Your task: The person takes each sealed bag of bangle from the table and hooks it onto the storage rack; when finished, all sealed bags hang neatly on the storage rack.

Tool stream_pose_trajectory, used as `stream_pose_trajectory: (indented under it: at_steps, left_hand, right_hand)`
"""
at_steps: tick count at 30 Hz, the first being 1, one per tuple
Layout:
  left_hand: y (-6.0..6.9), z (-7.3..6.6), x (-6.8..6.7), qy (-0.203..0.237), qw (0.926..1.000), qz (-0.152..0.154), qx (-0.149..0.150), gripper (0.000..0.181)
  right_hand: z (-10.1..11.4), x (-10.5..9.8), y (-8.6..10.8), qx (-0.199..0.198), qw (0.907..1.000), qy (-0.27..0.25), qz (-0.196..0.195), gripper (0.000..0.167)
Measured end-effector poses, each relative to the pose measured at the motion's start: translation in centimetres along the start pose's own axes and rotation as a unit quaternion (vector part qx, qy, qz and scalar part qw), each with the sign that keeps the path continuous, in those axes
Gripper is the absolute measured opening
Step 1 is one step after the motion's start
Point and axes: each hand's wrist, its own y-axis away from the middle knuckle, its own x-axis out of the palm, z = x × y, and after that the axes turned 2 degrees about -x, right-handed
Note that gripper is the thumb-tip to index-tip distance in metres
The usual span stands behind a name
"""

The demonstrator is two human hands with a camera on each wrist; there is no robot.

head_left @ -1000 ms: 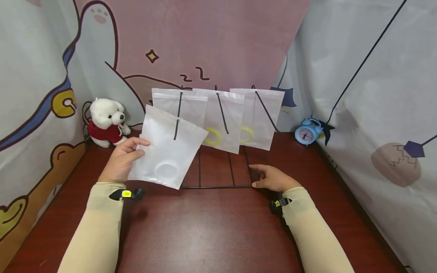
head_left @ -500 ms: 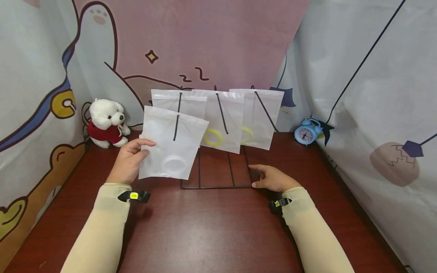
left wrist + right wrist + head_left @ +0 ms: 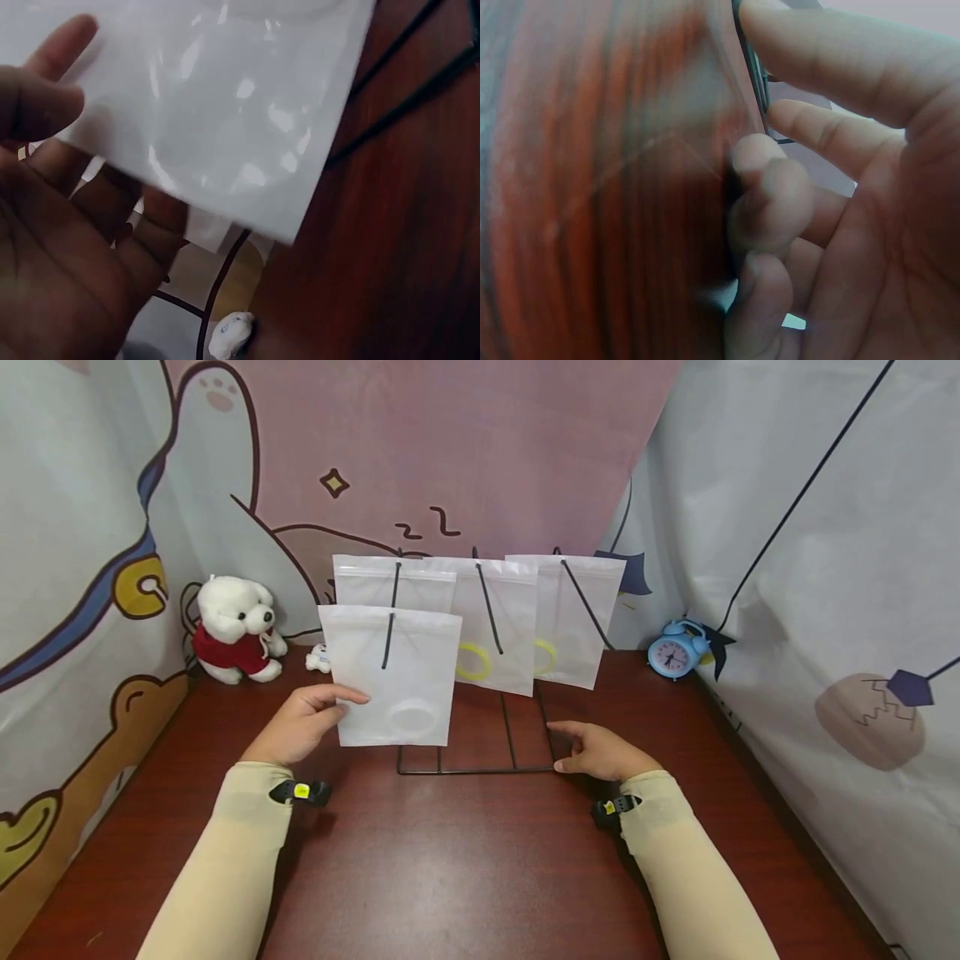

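A white zip bag (image 3: 397,668) with a ring-shaped mark hangs level on the black hook of the wire rack (image 3: 474,772), in front of several similar bags. My left hand (image 3: 300,722) is at its left edge, index fingertip over the front. In the left wrist view, the left hand (image 3: 82,217) has its thumb and index finger before the bag (image 3: 217,105), other fingers partly behind its edge. My right hand (image 3: 603,752) touches the rack's front right corner with the tips of thumb and index finger. In the right wrist view, this hand (image 3: 870,195) has its other fingers curled.
Two more white bags, a middle one (image 3: 495,610) and a right one (image 3: 573,602), show yellow rings. A white plush dog (image 3: 234,627) sits at the back left, with a small white figure (image 3: 318,658) beside it. A blue alarm clock (image 3: 672,652) stands back right.
The front bag has swung from tilted to hanging straight on its hook. My left hand has shifted right and slightly down along its edge. My right hand has not moved.
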Motion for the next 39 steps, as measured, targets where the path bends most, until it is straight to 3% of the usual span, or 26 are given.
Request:
stream_pose_trajectory:
  at_steps: [6,10,18,27,39]
  left_hand:
    - [-0.1,0.6,0.2,-0.023,0.9962,0.079,-0.03,0.032]
    - [-0.2,0.9,0.4,-0.028,0.994,0.097,-0.043,0.033]
    - [-0.2,0.7,0.7,-0.025,0.9961,0.073,-0.043,0.033]
    - [-0.4,0.6,1.4,0.082,0.9907,0.08,-0.073,0.037]
    - [-0.5,0.7,1.3,0.062,0.996,-0.002,-0.064,0.037]
  right_hand:
    - [0.2,-0.1,0.1,-0.003,1.0,0.003,-0.002,0.075]
    - [0.3,0.0,0.0,-0.004,1.0,0.008,-0.001,0.076]
    - [0.2,-0.1,0.0,-0.004,1.0,0.007,0.0,0.076]
    - [0.1,0.0,-0.1,0.003,1.0,0.004,0.0,0.076]
    - [-0.2,0.1,-0.1,0.006,1.0,0.001,0.0,0.077]
